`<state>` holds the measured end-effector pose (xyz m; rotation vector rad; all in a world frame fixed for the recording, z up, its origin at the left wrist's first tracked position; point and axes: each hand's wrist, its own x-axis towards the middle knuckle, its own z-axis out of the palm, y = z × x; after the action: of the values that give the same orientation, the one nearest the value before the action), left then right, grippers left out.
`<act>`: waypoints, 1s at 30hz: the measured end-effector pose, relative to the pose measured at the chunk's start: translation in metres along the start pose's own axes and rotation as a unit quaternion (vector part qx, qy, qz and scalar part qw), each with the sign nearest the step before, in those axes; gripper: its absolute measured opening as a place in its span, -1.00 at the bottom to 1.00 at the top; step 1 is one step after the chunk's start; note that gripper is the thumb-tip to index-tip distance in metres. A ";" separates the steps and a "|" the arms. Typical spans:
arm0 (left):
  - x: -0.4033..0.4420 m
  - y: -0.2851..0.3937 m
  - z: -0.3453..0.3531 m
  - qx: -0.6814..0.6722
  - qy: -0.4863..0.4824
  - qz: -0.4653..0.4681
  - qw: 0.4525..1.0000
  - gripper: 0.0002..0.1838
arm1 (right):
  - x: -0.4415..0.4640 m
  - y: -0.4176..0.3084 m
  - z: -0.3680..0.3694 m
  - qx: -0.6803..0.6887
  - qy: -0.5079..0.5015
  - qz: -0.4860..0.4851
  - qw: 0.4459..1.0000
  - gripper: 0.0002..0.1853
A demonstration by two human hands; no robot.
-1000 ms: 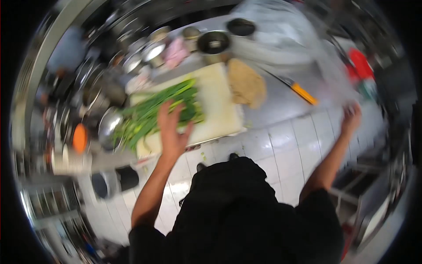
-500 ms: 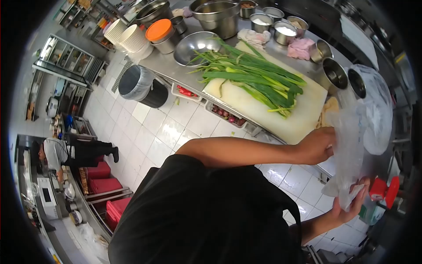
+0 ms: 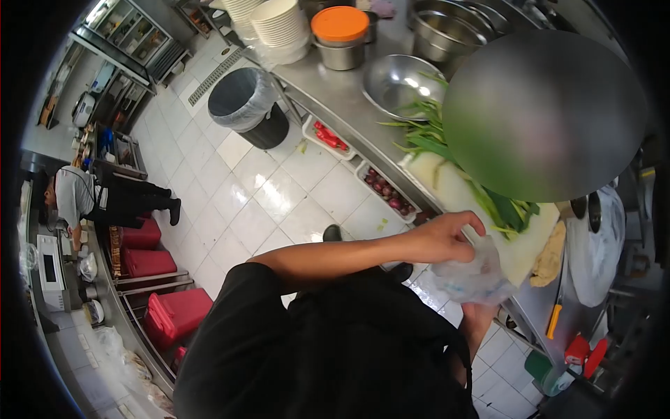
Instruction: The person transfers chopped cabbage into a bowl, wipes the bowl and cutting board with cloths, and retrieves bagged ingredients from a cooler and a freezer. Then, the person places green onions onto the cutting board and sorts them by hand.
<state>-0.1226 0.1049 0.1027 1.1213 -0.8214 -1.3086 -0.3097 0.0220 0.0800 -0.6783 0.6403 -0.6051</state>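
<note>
A clear plastic bag hangs crumpled between my two hands, at the near edge of the steel table. My left hand is at the top of the bag, fingers curled and closed on its plastic. Beneath it, my right hand grips the lower part from behind; its fingers are mostly covered by the plastic. Just beyond the bag, long green leafy stalks lie on a white cutting board. A large grey blur hides much of the board and stalks.
A steel bowl, an orange-lidded pot and stacked paper bowls stand on the table. A knife with an orange handle lies near a tan cloth. A lined bin is on the floor. Another person works at the far-left counter.
Both hands have moved left with the bag, which was stretched long and is now bunched closer together. My view has shifted right, and a blurred patch covers the upper right.
</note>
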 end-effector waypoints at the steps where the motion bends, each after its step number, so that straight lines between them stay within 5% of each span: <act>1: -0.023 0.009 -0.025 0.113 0.047 0.029 0.992 -0.48 | 0.011 0.018 0.029 -0.014 -0.023 0.035 0.999 -0.47; 6: -0.121 -0.011 -0.152 0.433 0.305 0.179 0.829 -0.33 | 0.046 0.127 0.181 -0.213 -0.171 0.087 0.958 -0.38; 9: -0.198 -0.021 -0.219 0.481 0.408 0.122 0.766 -0.39 | 0.049 0.195 0.254 -0.405 -0.349 -0.011 0.845 -0.28; 11: -0.248 -0.008 -0.244 0.213 0.479 -0.034 0.851 -0.70 | 0.044 0.229 0.303 -0.482 -0.424 -0.118 0.757 -0.21; 12: -0.268 -0.011 -0.255 0.013 0.520 -0.016 0.854 -0.73 | 0.039 0.244 0.323 -0.516 -0.454 -0.171 0.706 -0.17; 14: -0.303 -0.015 -0.278 -0.378 0.532 0.032 0.758 -0.80 | 0.027 0.268 0.363 -0.540 -0.508 -0.163 0.651 -0.14; 18: -0.355 -0.005 -0.299 -0.521 0.531 0.057 0.666 -0.79 | 0.028 0.319 0.403 -0.509 -0.593 -0.092 0.617 -0.13; 20: -0.372 -0.012 -0.316 -0.522 0.540 0.078 0.655 -0.78 | 0.045 0.354 0.409 -0.471 -0.587 -0.124 0.646 -0.37; 23: -0.390 -0.014 -0.345 -0.370 0.610 0.018 0.701 -0.67 | 0.076 0.392 0.431 -0.436 -0.542 -0.118 0.709 -0.69; 26: -0.391 0.007 -0.374 0.034 0.619 -0.031 0.784 -0.43 | 0.119 0.430 0.451 -0.513 -0.438 0.027 0.738 -0.75; 27: -0.393 0.016 -0.392 0.132 0.575 -0.060 0.805 -0.20 | 0.135 0.443 0.462 -0.516 -0.418 0.043 0.746 -0.82; 30: -0.378 0.033 -0.450 0.290 0.541 -0.090 0.784 -0.11 | 0.184 0.504 0.491 -0.456 -0.420 0.190 0.762 -0.84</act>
<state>0.2629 0.5459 0.0506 2.1669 -0.2026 -0.3192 0.3010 0.3952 -0.0459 -1.5598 0.1495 0.4845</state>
